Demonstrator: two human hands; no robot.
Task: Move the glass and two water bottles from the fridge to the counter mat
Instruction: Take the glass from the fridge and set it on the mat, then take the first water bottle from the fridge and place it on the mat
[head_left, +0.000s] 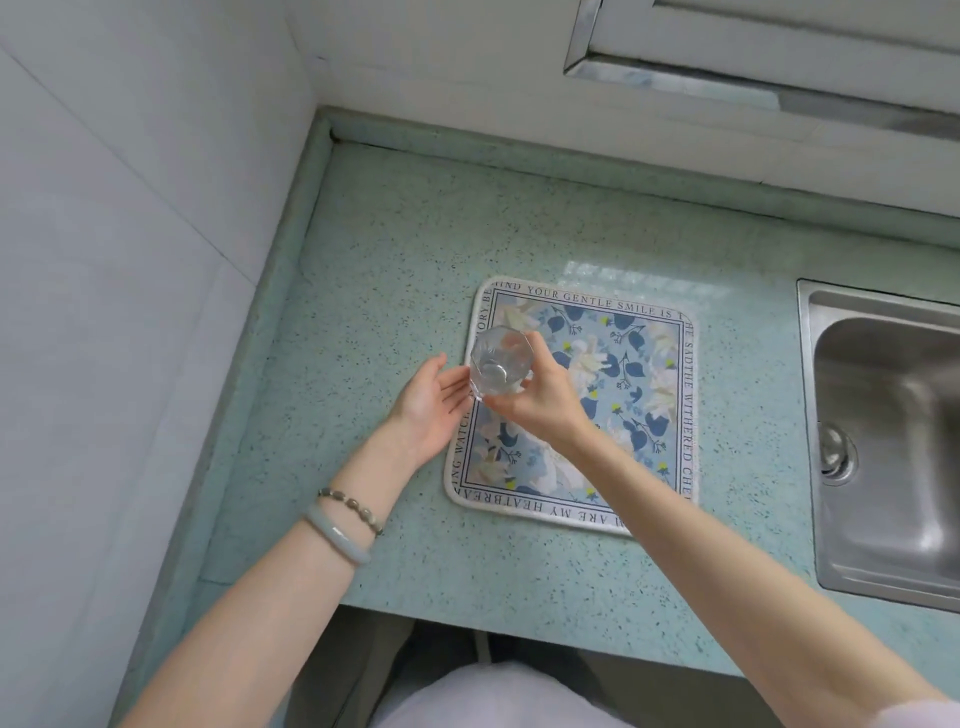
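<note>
A clear faceted glass (500, 361) stands upright over the left part of the floral counter mat (623, 374). My right hand (540, 400) wraps around the glass from the right, fingers closed on its side. My left hand (434, 402) is open, palm facing the glass, its fingertips at or just beside the glass's left side. I cannot tell whether the glass's base touches the mat. No water bottles and no fridge are in view.
The mat lies on a speckled green counter (395, 260). A steel sink (883, 447) is set into the counter at the right. A white tiled wall (130, 260) bounds the left side, and a window frame (727, 67) runs along the back.
</note>
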